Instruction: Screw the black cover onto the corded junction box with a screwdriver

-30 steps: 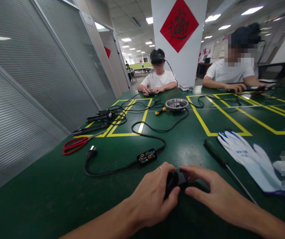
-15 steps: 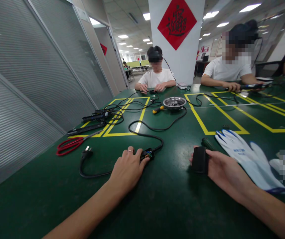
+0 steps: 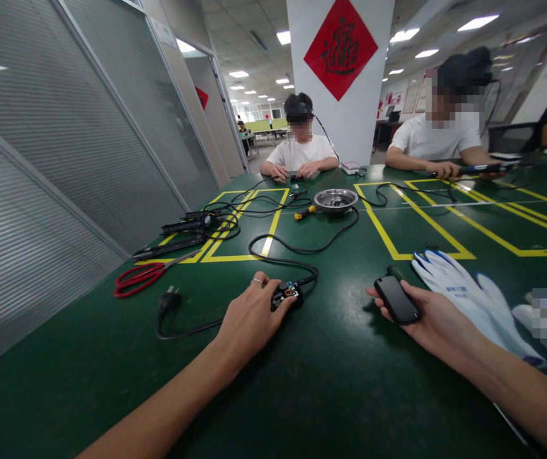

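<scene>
On the green table, my left hand (image 3: 253, 313) grips a small black casing with its circuit board (image 3: 289, 294) showing, between thumb and fingers. A black power cord (image 3: 310, 273) runs from the casing's far side, and a lead with a plug (image 3: 170, 298) comes out on the left, partly hidden by the hand. In my right hand (image 3: 429, 315) lies a black plastic cover (image 3: 398, 299), its smooth face up, held between thumb and fingers above the table. Just behind it is a dark green screwdriver-like handle (image 3: 394, 272), mostly covered.
White gloves (image 3: 469, 299) lie right of my right hand. Red-handled scissors (image 3: 140, 279) and black tools with tangled cables (image 3: 187, 226) are at the left. Further back stand a metal bowl (image 3: 336, 200) and a yellow-black handle (image 3: 305, 213). Two people sit across the table.
My right hand has turned the black cover so that its broad, smooth face shows. My left hand has shifted slightly right with the casing, tilting the circuit board more into view.
</scene>
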A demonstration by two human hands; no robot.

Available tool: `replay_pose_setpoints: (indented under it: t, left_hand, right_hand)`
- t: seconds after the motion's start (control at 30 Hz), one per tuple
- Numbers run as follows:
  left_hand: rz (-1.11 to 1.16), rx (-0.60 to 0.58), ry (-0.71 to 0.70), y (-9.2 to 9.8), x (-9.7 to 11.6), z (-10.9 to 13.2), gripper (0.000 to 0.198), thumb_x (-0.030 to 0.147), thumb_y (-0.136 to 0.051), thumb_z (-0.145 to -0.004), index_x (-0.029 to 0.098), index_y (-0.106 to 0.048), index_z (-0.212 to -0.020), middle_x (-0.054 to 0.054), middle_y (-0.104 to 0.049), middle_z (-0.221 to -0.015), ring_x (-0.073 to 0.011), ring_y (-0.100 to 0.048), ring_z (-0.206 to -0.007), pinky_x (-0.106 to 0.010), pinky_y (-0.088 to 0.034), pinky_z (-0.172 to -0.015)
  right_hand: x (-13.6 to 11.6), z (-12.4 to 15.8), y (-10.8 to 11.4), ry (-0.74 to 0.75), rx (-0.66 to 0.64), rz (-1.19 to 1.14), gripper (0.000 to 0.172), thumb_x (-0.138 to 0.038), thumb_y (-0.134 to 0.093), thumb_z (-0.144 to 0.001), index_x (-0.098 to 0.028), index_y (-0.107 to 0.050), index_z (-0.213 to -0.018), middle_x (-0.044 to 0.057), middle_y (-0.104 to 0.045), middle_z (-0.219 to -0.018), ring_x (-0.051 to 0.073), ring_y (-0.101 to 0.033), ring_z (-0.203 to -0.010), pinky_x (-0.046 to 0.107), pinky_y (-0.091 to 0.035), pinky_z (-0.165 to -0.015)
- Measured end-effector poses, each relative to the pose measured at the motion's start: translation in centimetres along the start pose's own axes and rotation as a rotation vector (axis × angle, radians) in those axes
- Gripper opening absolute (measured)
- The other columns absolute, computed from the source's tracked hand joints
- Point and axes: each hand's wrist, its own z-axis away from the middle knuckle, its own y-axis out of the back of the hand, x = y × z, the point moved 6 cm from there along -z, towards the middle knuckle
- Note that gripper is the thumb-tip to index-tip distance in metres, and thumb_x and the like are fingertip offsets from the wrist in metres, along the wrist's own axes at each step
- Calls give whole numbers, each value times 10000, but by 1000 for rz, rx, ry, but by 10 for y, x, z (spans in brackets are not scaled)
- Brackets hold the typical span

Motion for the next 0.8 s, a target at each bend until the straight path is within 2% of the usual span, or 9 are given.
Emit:
replay_pose_setpoints:
  t: [0.23, 0.4, 0.5, 0.6, 0.7, 0.8]
  left_hand:
    - [10, 26, 11, 4, -1, 0, 426, 540, -381, -927, 231, -561, -1160, -78, -508, -1109, -201, -613, -795, -316, -508, -676]
    - [21, 53, 13, 6, -1, 1, 422, 535, -383, -930, 233, -557, -1167, -75, -508, -1116, -196, -611, -798, -315, -505, -686]
    - [19, 53, 11, 7, 0, 1, 419, 532, -374, -934, 230, -562, -1155, -76, -508, -1116, -199, -611, -793, -318, -505, -674]
    - [11, 43, 18, 8, 0, 1, 421, 532, -379, -932, 223, -566, -1148, -79, -512, -1118, -193, -610, -785, -304, -501, -657]
    - [8, 44, 16, 8, 0, 1, 424, 536, -378, -931, 220, -570, -1139, -80, -520, -1114, -194, -610, -785, -298, -497, -650]
    - [11, 64, 19, 9, 0, 0, 414, 528, -375, -936, 217, -558, -1140, -76, -533, -1111, -205, -614, -812, -305, -497, -667]
  right_hand:
    - [-14, -17, 2, 126, 82, 206, 418, -416, -384, -897, -87, -562, -1083, 208, -641, -1100, 191, -667, -864, 335, -544, -795]
    - [-33, -33, 0, 378, 153, 530, 474, -479, -353, -894, -111, -577, -1090, 162, -656, -1032, 219, -649, -864, 394, -527, -783]
    - [-38, -37, -10, 571, 187, 819, 484, -494, -373, -885, -136, -595, -1123, 149, -632, -1071, 262, -599, -967, 489, -448, -914]
    - [-29, -36, -27, 749, 122, 1102, 457, -435, -462, -857, -158, -588, -1199, 147, -575, -1195, 306, -489, -1141, 526, -303, -1047]
    - [-17, -34, -39, 857, 37, 1325, 450, -368, -462, -862, -146, -578, -1235, 162, -536, -1256, 327, -458, -1164, 535, -305, -1041]
    - [-15, -28, -46, 939, 26, 1473, 493, -325, -394, -898, -79, -497, -1312, 210, -480, -1309, 353, -424, -1197, 572, -309, -1024]
